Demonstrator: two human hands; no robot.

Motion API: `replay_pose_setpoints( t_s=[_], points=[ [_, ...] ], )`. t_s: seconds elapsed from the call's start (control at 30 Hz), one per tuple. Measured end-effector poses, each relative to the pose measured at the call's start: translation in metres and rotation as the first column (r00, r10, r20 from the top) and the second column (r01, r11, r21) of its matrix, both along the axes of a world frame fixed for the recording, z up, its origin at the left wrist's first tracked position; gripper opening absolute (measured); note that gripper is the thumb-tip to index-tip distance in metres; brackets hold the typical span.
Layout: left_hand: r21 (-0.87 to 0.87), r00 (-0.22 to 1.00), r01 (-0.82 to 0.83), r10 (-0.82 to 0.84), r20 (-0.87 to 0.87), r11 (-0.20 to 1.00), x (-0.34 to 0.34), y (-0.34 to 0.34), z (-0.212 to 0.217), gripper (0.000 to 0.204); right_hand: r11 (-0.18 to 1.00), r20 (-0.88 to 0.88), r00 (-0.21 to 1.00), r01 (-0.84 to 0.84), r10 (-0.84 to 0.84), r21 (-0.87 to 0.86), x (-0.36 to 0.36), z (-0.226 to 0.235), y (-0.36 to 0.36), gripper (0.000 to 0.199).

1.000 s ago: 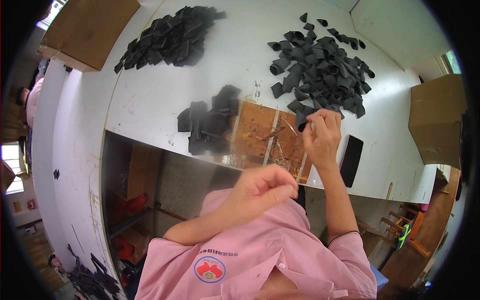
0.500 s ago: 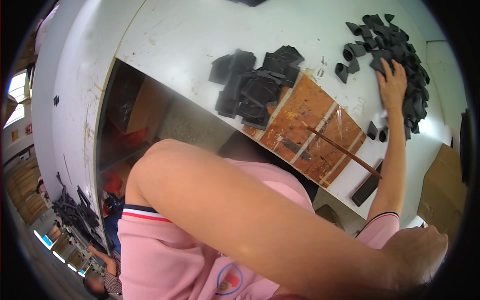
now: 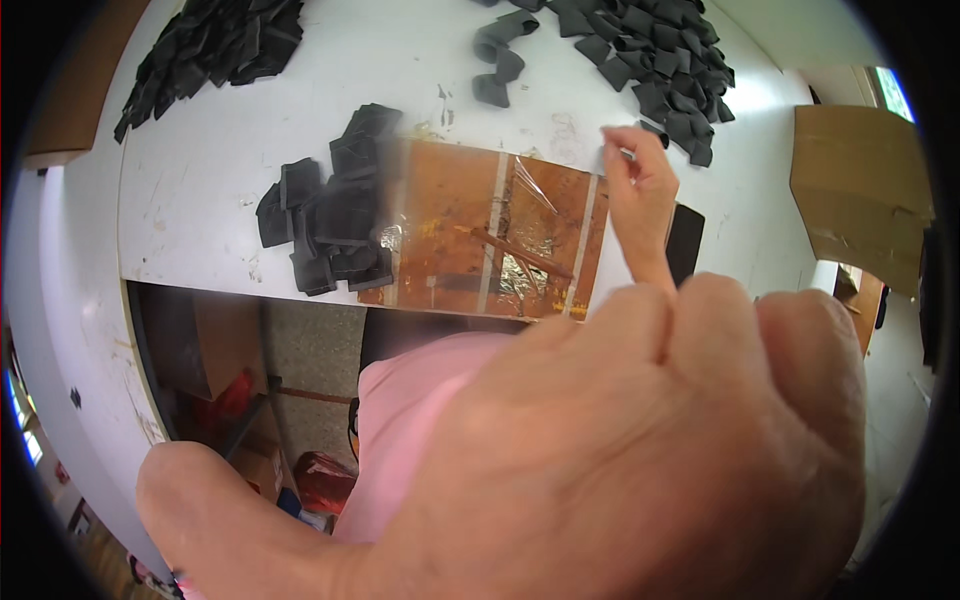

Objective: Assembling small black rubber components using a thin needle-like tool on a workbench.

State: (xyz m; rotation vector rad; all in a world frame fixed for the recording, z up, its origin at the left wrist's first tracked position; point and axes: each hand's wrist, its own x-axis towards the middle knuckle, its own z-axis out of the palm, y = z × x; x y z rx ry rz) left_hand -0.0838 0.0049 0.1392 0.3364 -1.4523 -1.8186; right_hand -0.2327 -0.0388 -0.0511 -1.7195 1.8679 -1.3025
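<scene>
My left hand looms large and close, its back toward me and its knuckles bent. Its fingers are curled under, so anything inside is hidden. Farther off, my right hand is above the table by the board's right edge, thumb and fingertips drawn together in a pinch; I cannot make out anything between them. A worn orange-brown board with pale tape strips lies below, a thin brown stick on it. Flat black pieces are heaped at its left. Curled black pieces form a pile beyond my right hand.
A few curled black pieces stand in a loose row left of the far pile. Another black heap is at the far left. A dark block lies beside my right wrist. At right is a cardboard box; the white table's front edge crosses below.
My right hand has left the curled pile, come back toward the board and drawn its fingers together. My left hand has come into fuller view, across the lower middle. The view has turned.
</scene>
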Motion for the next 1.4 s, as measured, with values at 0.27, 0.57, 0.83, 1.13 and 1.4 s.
replay_pose_setpoints(
  t_s=[0.27, 0.57, 0.83, 1.13, 1.4],
  points=[
    [-0.237, 0.963, -0.120, 0.171, 0.208, 0.964, 0.059, -0.004, 0.008, 0.009, 0.990, 0.082, 0.991, -0.110, 0.103, 0.089, 0.052, -0.010, 0.098, 0.014],
    [-0.559, 0.822, 0.157, 0.205, 0.531, 0.814, 0.028, 0.055, 0.021, 0.020, 0.956, -0.002, 0.962, -0.272, 0.274, 0.112, 0.075, 0.008, 0.118, 0.011],
    [-0.646, 0.582, -0.407, 0.728, 0.361, 0.646, 0.070, 0.050, -0.115, 0.014, 0.901, 0.033, 0.910, -0.414, 0.413, 0.129, 0.092, 0.003, 0.115, 0.013],
    [-0.870, 0.170, -0.085, 0.867, 0.468, 0.486, 0.153, -0.004, -0.211, 0.025, 0.870, 0.013, 0.889, -0.452, 0.458, 0.195, 0.103, 0.000, 0.098, 0.013],
    [-0.845, 0.164, 0.217, 0.835, 0.526, 0.489, 0.154, -0.023, -0.218, 0.011, 0.852, 0.079, 0.894, -0.445, 0.441, 0.276, 0.096, 0.002, 0.098, 0.012]
  ],
)
